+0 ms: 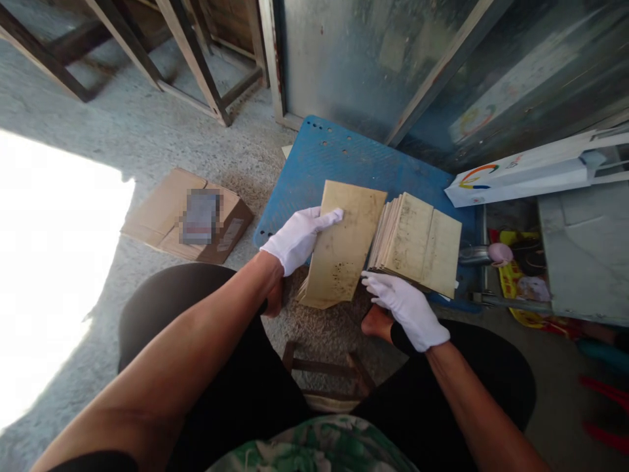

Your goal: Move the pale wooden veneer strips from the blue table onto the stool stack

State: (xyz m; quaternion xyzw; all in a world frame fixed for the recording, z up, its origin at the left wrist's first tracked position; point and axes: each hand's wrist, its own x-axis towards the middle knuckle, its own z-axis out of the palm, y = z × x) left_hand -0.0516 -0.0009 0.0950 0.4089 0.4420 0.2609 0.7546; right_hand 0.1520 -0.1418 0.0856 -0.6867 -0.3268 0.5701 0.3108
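Note:
My left hand (303, 237), in a white glove, grips a yellowish rectangular board (348, 236) by its left edge, thumb on top and the other fingers hidden beneath. Dark specks mark the board's lower part, and thin edges at its lower left corner suggest more sheets underneath. To the right lies a stack of similar thin boards (425, 239), its layered edges facing left. My right hand (400, 305), also gloved in white, is at the stack's near left corner with fingers extended and slightly apart. Whether its fingertips touch the stack I cannot tell.
Under the boards is a blue plastic surface (366, 164). A cardboard box (162, 216) with a blurred item on top stands left on the concrete floor. To the right are a white paper bag (525, 174), a metal flask (474, 255) and a grey panel (584, 242). Glazed frames lean behind.

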